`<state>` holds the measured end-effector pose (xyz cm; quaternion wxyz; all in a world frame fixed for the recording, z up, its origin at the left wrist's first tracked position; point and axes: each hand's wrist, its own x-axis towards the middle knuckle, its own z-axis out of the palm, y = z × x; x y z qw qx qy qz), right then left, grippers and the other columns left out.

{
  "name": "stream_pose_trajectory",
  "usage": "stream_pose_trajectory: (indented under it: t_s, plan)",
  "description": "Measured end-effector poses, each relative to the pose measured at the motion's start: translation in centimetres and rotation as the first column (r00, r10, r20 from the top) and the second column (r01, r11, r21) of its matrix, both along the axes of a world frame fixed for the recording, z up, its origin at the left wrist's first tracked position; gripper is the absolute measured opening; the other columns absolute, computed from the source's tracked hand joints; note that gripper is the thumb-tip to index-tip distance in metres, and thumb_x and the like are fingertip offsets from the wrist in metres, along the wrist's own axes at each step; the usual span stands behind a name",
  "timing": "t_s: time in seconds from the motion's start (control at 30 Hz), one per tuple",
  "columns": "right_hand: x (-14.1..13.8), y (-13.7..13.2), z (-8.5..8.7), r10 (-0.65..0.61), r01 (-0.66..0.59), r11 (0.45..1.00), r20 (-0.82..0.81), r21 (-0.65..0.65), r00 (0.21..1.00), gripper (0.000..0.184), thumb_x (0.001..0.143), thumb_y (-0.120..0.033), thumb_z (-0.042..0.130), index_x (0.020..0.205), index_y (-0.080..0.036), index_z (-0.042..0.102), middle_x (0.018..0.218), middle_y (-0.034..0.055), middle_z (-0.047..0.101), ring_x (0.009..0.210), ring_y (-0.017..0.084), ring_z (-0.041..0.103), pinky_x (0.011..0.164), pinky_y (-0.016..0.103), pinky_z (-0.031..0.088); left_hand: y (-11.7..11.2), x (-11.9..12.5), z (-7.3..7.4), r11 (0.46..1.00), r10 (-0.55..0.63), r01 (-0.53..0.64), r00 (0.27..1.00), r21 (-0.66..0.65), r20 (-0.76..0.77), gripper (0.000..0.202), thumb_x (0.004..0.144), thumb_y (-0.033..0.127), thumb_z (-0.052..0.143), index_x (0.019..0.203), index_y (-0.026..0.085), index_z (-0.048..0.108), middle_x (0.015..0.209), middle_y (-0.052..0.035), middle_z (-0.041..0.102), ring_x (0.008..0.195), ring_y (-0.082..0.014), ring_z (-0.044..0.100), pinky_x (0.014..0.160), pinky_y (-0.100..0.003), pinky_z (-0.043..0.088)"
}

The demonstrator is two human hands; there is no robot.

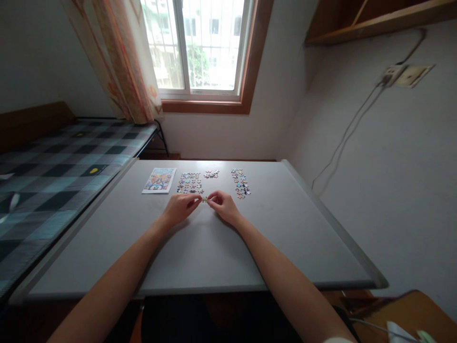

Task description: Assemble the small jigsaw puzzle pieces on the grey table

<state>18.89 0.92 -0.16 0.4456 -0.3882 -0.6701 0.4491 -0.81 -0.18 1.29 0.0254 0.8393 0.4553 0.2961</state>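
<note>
Between my two hands are small yellowish jigsaw pieces (204,199), just above or on the white table. My left hand (181,207) pinches their left side between thumb and fingertips. From the right, my right hand (224,206) pinches the other side, its fingers curled. Whether the pieces are joined is too small to tell. Just beyond my left hand lies a block of loose jigsaw pieces (190,182) in rows. A small cluster of pieces (212,174) sits farther back in the middle. Right of my right hand runs a column of pieces (241,183).
A printed picture sheet (159,180) lies at the left on the white table (200,257). A bed with a checked cover (89,157) stands along the left side. Behind the table is a window (200,47); cables (344,136) hang on the right wall.
</note>
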Motion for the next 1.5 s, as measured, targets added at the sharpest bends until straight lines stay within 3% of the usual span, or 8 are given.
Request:
stream_pose_trajectory:
  t_s: [0.53, 1.5]
  plan:
    - [0.06, 0.18, -0.4, -0.011, 0.011, 1.0, 0.031, 0.012, 0.999, 0.017, 0.074, -0.031, 0.063, 0.08, -0.015, 0.061, 0.063, -0.002, 0.057, 0.056, 0.01, 0.048, 0.053, 0.021, 0.036, 0.09, -0.03, -0.18, 1.0, -0.014, 0.014, 1.0, 0.007, -0.001, 0.021, 0.089, 0.029, 0.052, 0.094, 0.02, 0.07, 0.064, 0.0004, 0.065, 0.051, -0.0084, 0.052, 0.054, -0.019, 0.035]
    - [0.11, 0.12, -0.35, -0.016, 0.013, 1.0, 0.093, 0.023, 0.995, 0.015, 0.075, -0.029, 0.059, 0.082, -0.016, 0.06, 0.061, -0.0037, 0.054, 0.054, 0.009, 0.046, 0.053, 0.021, 0.035, 0.15, 0.09, -0.28, 1.0, -0.009, 0.009, 1.0, -0.015, -0.003, 0.021, 0.088, 0.029, 0.052, 0.093, 0.019, 0.07, 0.061, 0.0012, 0.063, 0.05, -0.0083, 0.05, 0.053, -0.02, 0.034]
